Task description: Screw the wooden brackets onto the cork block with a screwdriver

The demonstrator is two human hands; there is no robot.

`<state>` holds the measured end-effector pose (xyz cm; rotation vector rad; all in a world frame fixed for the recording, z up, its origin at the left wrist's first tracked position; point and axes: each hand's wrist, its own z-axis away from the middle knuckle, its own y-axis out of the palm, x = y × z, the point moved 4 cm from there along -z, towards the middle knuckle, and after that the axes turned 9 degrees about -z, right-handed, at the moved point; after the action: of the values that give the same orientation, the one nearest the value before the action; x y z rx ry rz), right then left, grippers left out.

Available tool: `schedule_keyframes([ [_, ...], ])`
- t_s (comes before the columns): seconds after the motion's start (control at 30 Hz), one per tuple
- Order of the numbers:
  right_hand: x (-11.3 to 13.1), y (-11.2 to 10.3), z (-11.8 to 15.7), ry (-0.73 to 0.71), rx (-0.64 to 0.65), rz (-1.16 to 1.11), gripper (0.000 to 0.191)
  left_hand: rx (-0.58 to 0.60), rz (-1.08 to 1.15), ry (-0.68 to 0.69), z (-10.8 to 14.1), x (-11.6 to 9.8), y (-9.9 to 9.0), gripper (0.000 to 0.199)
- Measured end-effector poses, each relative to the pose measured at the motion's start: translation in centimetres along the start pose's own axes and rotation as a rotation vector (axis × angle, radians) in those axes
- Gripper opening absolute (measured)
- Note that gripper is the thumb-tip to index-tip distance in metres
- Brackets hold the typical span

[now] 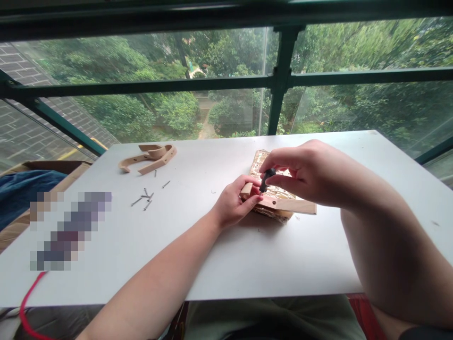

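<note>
My right hand [300,165] grips a short black-handled screwdriver [268,178], thumb and fingers around the handle, with its lower end at a curved wooden piece [297,206]. My left hand [233,200] pinches that wooden piece close to the screwdriver's lower end. Whether a screw sits under the tip is hidden by my fingers. A dark hole shows in the wood to the right of the tip. The piece lies across a block [261,160] with a shiny, crinkled, tan surface, which rests on the white table [198,264].
Two or so curved wooden pieces [157,153] lie at the back left. Several loose screws [146,197] are scattered in front of them. A blurred-out item [72,231] is on the left, with a red cord [26,297] below. A cardboard box [53,166] holds blue cloth beside the table. Windows stand behind.
</note>
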<state>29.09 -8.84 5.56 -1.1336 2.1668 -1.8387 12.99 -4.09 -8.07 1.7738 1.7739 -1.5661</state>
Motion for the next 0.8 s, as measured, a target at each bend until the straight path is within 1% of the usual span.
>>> schedule_keyframes([
  [0.2,-0.1,0.2,-0.2,0.005,-0.018,0.009,0.011,0.015,-0.025,-0.016,0.0,0.1,-0.1,0.03],
  [0.37,-0.2,0.7,-0.3,0.047,-0.107,-0.004,0.022,0.02,0.011,-0.057,-0.1,0.3,-0.1,0.033],
  [0.53,0.3,1.2,-0.3,0.066,-0.136,0.028,0.03,0.014,-0.002,-0.062,-0.2,0.5,-0.1,0.037],
  [0.73,0.9,1.5,-0.2,0.137,-0.193,0.098,0.032,0.029,0.018,-0.058,-0.2,0.5,0.1,0.035],
  [0.8,0.9,1.6,-0.2,0.133,-0.2,0.088,0.03,0.037,0.022,-0.065,-0.1,0.5,0.1,0.035],
])
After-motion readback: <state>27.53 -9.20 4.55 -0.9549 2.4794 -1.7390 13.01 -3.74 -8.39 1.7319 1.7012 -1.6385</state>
